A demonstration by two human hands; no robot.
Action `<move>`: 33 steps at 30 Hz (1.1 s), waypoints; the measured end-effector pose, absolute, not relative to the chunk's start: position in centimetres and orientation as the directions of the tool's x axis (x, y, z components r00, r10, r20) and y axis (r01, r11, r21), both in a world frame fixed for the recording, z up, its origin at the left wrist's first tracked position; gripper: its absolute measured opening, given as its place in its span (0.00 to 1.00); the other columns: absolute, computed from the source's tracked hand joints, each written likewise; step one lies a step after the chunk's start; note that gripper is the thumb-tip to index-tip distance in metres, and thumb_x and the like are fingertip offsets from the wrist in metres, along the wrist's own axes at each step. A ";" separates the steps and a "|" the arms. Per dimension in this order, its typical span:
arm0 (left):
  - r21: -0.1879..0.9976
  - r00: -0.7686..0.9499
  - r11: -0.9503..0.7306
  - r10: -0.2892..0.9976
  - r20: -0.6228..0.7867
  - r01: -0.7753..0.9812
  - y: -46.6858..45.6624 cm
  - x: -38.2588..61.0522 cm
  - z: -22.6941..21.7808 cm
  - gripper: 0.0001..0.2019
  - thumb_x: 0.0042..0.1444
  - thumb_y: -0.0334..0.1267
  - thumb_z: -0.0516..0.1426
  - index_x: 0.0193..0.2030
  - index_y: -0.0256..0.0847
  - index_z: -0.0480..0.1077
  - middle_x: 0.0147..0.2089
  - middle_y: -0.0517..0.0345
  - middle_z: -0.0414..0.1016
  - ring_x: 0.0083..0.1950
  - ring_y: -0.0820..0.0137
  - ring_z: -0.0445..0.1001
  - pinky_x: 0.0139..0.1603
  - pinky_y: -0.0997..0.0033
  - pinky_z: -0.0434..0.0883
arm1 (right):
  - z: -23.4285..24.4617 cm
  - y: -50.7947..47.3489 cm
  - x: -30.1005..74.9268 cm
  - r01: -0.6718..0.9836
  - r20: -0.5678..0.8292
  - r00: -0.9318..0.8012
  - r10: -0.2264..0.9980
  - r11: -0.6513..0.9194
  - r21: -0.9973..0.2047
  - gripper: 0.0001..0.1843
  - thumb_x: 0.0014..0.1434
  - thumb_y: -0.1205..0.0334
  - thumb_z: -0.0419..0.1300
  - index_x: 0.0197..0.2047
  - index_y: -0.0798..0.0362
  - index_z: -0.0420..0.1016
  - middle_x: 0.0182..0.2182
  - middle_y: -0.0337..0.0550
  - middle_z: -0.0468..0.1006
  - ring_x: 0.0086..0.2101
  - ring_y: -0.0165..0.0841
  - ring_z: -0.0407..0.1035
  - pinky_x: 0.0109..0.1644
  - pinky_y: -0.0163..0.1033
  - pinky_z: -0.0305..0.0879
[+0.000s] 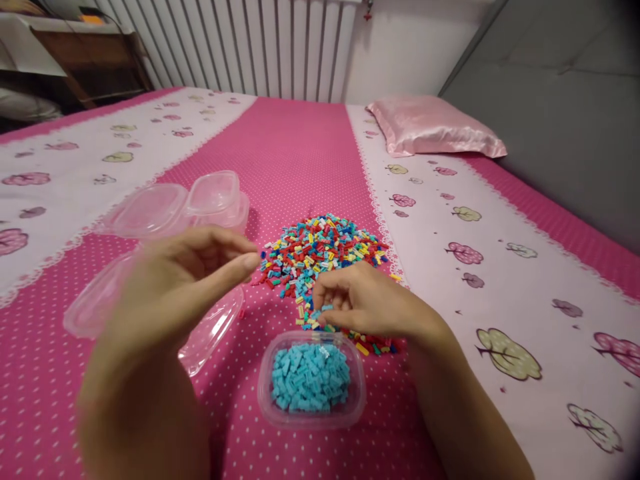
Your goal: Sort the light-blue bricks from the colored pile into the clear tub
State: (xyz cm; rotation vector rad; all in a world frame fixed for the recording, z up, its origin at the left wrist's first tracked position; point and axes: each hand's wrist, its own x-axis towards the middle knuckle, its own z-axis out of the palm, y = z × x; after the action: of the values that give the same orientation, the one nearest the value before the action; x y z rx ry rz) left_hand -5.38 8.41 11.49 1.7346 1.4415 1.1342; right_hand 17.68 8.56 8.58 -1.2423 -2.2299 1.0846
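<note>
My left hand [193, 287] is raised left of the pile, somewhat blurred, with thumb and fingertips brought close together. A small dark blue brick [263, 255] shows right by those fingertips; whether it is held or lies behind them is unclear. At the near side of the pile of mixed small toy bricks [320, 247], my right hand [350, 300] has its fingers curled toward the thumb, around a light blue toy brick [327, 308]. Just below this hand stands a clear plastic container [265, 400], filled with light blue bricks [310, 377].
Clear plastic containers [213, 193] stand at the left beyond my left hand, and a transparent lid [217, 327] lies partly hidden by it. A pink pillow [430, 123] rests at the far right of the bed, near a grey headboard [560, 113]. A radiator [250, 47] lines the wall.
</note>
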 end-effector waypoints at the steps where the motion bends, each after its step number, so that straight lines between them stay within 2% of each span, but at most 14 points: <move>1: 0.856 0.113 -0.201 0.979 0.167 0.476 9.3 -5.1 10.9 0.13 0.46 0.45 0.63 0.35 0.38 0.74 0.29 0.58 0.77 0.28 0.73 0.72 0.29 0.73 0.69 | 8.7 8.4 17.6 0.551 -0.062 -0.572 0.818 0.327 -0.767 0.05 0.48 0.72 0.63 0.29 0.53 0.75 0.21 0.32 0.72 0.25 0.24 0.67 0.30 0.28 0.58; 4: 0.851 0.233 -0.162 0.971 0.048 0.500 11.7 -4.7 8.7 0.16 0.46 0.46 0.62 0.37 0.36 0.74 0.30 0.54 0.78 0.30 0.68 0.74 0.31 0.70 0.70 | 8.8 8.3 17.6 0.547 -0.112 -0.644 0.757 0.352 -0.760 0.05 0.49 0.71 0.63 0.31 0.54 0.76 0.22 0.33 0.73 0.25 0.25 0.67 0.29 0.28 0.58; 6: 0.800 0.272 -0.153 0.962 -0.014 0.580 12.7 -4.6 7.4 0.16 0.45 0.45 0.61 0.36 0.35 0.74 0.29 0.53 0.78 0.30 0.66 0.74 0.31 0.68 0.70 | 8.8 8.3 17.7 0.537 -0.150 -0.688 0.710 0.358 -0.764 0.05 0.49 0.70 0.64 0.32 0.55 0.76 0.22 0.34 0.73 0.25 0.25 0.68 0.29 0.28 0.58; 9: 0.724 0.272 -0.158 0.961 -0.042 0.671 13.4 -4.5 6.3 0.16 0.46 0.46 0.59 0.37 0.35 0.75 0.28 0.54 0.77 0.29 0.66 0.73 0.29 0.70 0.67 | 9.0 8.3 17.9 0.475 -0.206 -0.765 0.610 0.318 -0.820 0.05 0.50 0.69 0.64 0.33 0.55 0.77 0.24 0.35 0.75 0.26 0.25 0.69 0.30 0.28 0.61; 12: 0.649 0.265 -0.174 0.963 -0.043 0.740 13.7 -4.3 5.7 0.15 0.46 0.44 0.58 0.37 0.36 0.76 0.26 0.55 0.76 0.27 0.67 0.72 0.27 0.71 0.65 | 9.1 8.3 18.2 0.397 -0.245 -0.820 0.517 0.208 -0.894 0.08 0.51 0.66 0.65 0.37 0.55 0.76 0.26 0.37 0.77 0.28 0.26 0.72 0.32 0.29 0.64; 15: 0.602 0.291 -0.199 0.955 -0.058 0.773 14.0 -4.2 5.3 0.14 0.46 0.42 0.58 0.37 0.36 0.76 0.27 0.55 0.77 0.28 0.66 0.73 0.29 0.71 0.66 | 9.3 8.4 18.6 0.388 -0.256 -0.788 0.560 0.128 -0.913 0.10 0.51 0.64 0.65 0.38 0.56 0.75 0.26 0.37 0.77 0.28 0.26 0.72 0.32 0.29 0.65; 19: 0.535 0.313 -0.231 0.948 -0.065 0.812 14.3 -4.2 4.4 0.12 0.45 0.40 0.57 0.34 0.37 0.76 0.29 0.54 0.79 0.30 0.64 0.75 0.30 0.71 0.66 | 9.3 8.6 19.0 0.415 -0.256 -0.734 0.629 0.117 -0.902 0.10 0.50 0.62 0.67 0.34 0.56 0.73 0.23 0.35 0.75 0.24 0.25 0.69 0.30 0.29 0.64; 24: 0.505 0.345 -0.242 0.931 -0.120 0.828 14.4 -4.2 3.9 0.09 0.44 0.37 0.57 0.31 0.39 0.77 0.27 0.56 0.79 0.30 0.65 0.75 0.30 0.72 0.65 | 8.9 8.6 18.8 0.451 -0.302 -0.774 0.557 0.149 -0.880 0.13 0.50 0.57 0.67 0.33 0.56 0.73 0.23 0.37 0.75 0.26 0.27 0.71 0.28 0.28 0.63; 29: 0.482 0.376 -0.272 0.917 -0.132 0.833 14.1 -3.7 4.1 0.10 0.44 0.35 0.56 0.33 0.39 0.77 0.27 0.56 0.78 0.28 0.66 0.74 0.29 0.72 0.64 | 8.8 8.3 18.5 0.463 -0.336 -0.802 0.493 0.160 -0.871 0.15 0.49 0.56 0.68 0.38 0.54 0.74 0.26 0.37 0.78 0.27 0.27 0.73 0.28 0.28 0.63; 33: 0.446 0.416 -0.331 0.903 -0.106 0.832 14.1 -3.3 3.9 0.10 0.46 0.35 0.56 0.34 0.39 0.77 0.27 0.57 0.77 0.28 0.67 0.73 0.27 0.73 0.61 | 9.1 8.5 18.6 0.463 -0.305 -0.771 0.559 0.162 -0.872 0.14 0.49 0.58 0.68 0.38 0.55 0.75 0.23 0.36 0.76 0.24 0.26 0.70 0.26 0.28 0.61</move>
State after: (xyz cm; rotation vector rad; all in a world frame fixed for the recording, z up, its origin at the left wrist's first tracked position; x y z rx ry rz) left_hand -3.27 14.09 3.92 2.2432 1.4770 0.2231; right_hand 18.61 8.47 9.09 -1.0262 -2.3265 1.6924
